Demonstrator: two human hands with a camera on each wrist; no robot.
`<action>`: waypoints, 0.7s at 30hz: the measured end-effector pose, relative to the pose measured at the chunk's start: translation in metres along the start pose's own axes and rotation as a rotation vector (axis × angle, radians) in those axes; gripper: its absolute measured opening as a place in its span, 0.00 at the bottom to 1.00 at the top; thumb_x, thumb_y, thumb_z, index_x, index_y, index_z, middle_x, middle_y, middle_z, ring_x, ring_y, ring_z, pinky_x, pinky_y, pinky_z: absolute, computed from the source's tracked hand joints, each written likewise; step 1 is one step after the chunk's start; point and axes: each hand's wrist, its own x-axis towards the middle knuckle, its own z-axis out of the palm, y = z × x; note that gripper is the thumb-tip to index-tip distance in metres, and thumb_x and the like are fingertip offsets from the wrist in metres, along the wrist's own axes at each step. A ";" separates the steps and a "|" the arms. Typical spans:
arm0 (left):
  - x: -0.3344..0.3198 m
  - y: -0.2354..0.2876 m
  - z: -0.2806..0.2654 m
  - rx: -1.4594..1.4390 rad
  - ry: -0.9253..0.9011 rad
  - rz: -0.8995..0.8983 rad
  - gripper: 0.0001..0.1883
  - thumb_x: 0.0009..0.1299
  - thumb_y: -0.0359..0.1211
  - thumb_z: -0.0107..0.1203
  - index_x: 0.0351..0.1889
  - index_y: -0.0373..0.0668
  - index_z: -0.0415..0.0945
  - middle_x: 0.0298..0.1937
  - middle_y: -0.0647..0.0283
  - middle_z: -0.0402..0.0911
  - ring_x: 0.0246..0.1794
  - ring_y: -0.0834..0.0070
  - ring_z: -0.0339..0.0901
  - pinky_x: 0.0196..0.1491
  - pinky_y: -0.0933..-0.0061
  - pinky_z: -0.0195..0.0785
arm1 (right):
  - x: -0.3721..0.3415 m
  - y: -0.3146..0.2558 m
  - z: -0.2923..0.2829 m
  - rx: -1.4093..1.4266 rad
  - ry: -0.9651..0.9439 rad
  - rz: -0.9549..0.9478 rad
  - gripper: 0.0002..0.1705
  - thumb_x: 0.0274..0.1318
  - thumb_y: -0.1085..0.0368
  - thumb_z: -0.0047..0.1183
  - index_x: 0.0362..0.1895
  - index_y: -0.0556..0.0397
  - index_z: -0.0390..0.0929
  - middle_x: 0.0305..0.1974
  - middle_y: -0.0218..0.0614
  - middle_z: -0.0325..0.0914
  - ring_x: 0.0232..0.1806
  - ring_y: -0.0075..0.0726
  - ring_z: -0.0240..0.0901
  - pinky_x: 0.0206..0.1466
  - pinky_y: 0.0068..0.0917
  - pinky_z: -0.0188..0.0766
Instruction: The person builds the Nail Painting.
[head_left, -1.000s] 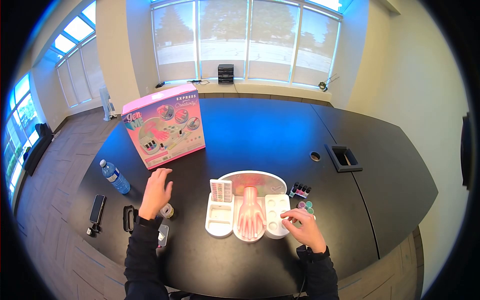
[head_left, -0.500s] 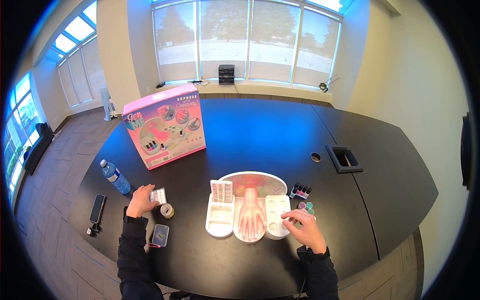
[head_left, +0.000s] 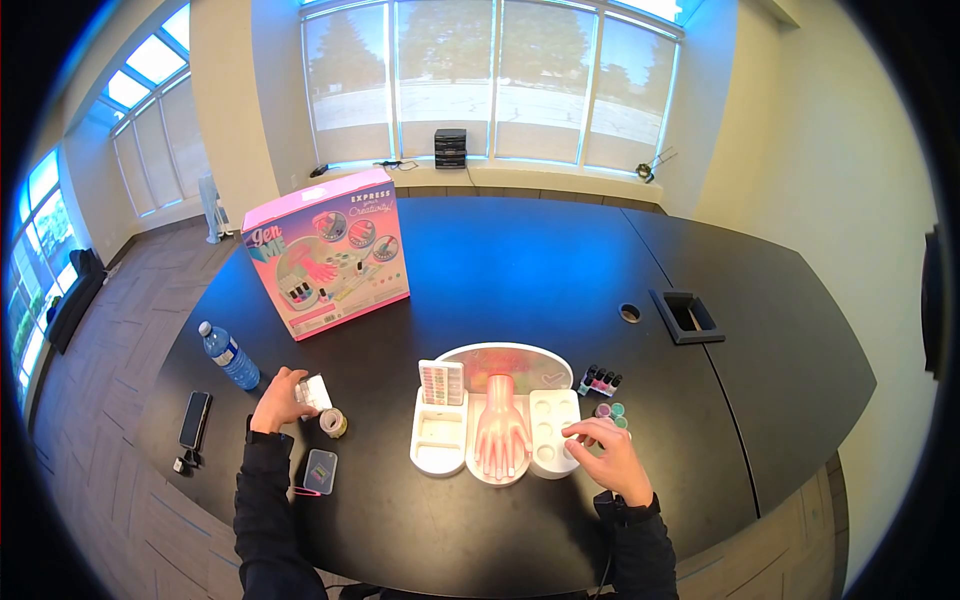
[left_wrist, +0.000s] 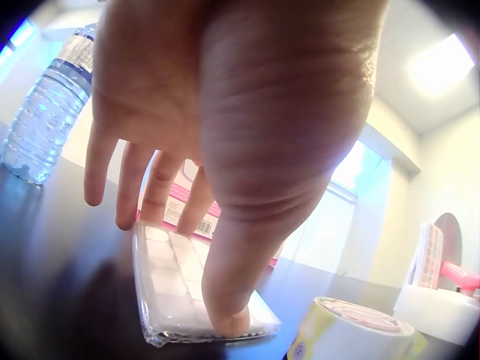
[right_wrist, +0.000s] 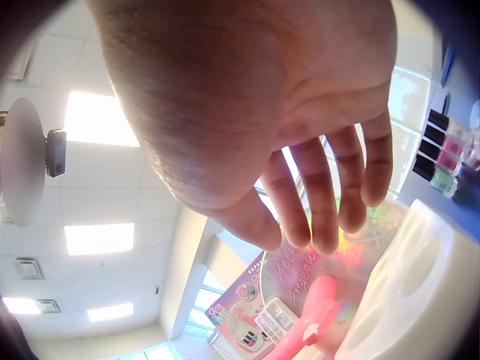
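My left hand (head_left: 280,402) holds a clear-wrapped pack of white squares (left_wrist: 176,289) by its edges, thumb at the near side and fingertips at the far side. Right beside the pack stands a roll of tape (head_left: 333,422) with a yellowish patterned side. My right hand (head_left: 608,460) hovers at the white tray with round wells (head_left: 545,465), its fingers loosely bent and holding nothing. Between the hands, a pink model hand (head_left: 500,425) lies on the white nail-salon stand, in front of an oval back panel (right_wrist: 352,259). A card of small nail pieces (head_left: 442,382) leans at the stand's left.
A pink box (head_left: 330,260) stands behind, with a water bottle (head_left: 230,355) to its left. Nearer are a phone (head_left: 195,418) and a small clear case (head_left: 320,472). Nail polish bottles (head_left: 600,381) and small coloured pots (head_left: 612,412) sit right of the stand.
My left hand has come down and left from above the table and taken hold of the white pack, which is now slightly tilted. The right hand has stayed in place.
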 end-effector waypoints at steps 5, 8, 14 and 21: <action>-0.004 0.008 -0.004 -0.016 0.072 0.006 0.46 0.44 0.30 0.88 0.67 0.41 0.83 0.59 0.52 0.78 0.62 0.48 0.81 0.70 0.56 0.77 | 0.000 0.002 -0.001 -0.011 -0.009 -0.005 0.10 0.68 0.62 0.69 0.48 0.52 0.91 0.43 0.34 0.92 0.34 0.33 0.79 0.49 0.33 0.69; -0.007 0.013 -0.007 -0.013 0.124 0.029 0.39 0.47 0.27 0.87 0.61 0.40 0.85 0.57 0.53 0.77 0.59 0.49 0.81 0.68 0.56 0.77 | 0.000 0.002 0.000 -0.011 -0.006 -0.005 0.10 0.68 0.62 0.69 0.48 0.52 0.91 0.43 0.34 0.92 0.34 0.33 0.79 0.50 0.33 0.69; -0.011 0.016 -0.010 -0.056 0.231 0.072 0.23 0.59 0.23 0.78 0.52 0.38 0.84 0.54 0.54 0.78 0.58 0.49 0.80 0.62 0.55 0.77 | 0.000 0.003 0.000 -0.019 -0.014 0.000 0.10 0.68 0.61 0.70 0.48 0.52 0.91 0.43 0.34 0.92 0.33 0.33 0.79 0.50 0.33 0.69; -0.021 0.036 -0.021 -0.047 0.320 0.157 0.10 0.67 0.21 0.69 0.45 0.36 0.84 0.49 0.54 0.80 0.56 0.49 0.81 0.59 0.53 0.76 | 0.000 -0.001 -0.001 -0.011 -0.011 -0.003 0.09 0.68 0.62 0.69 0.48 0.52 0.91 0.44 0.34 0.92 0.34 0.33 0.80 0.49 0.32 0.70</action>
